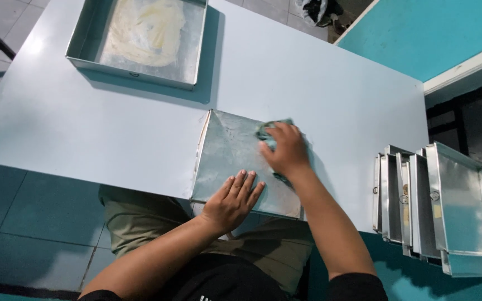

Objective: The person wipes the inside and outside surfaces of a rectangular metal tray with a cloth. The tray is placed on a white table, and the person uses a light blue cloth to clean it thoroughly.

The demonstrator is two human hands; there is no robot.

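Overturned metal tray [227, 161]: at the table's [319, 83] near edge; left hand [232, 202] flat on it, fingers spread, grasping nothing. Right hand [285, 150]: presses a crumpled cloth [268, 131] against the tray; stacked trays [436, 206] well apart at right.

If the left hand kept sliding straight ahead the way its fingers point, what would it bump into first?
Probably the right hand and the greenish cloth under it. The left hand lies flat on the upturned metal tray, fingers pointing up and slightly right. The right hand sits just beyond them, though the exact line is hard to judge.
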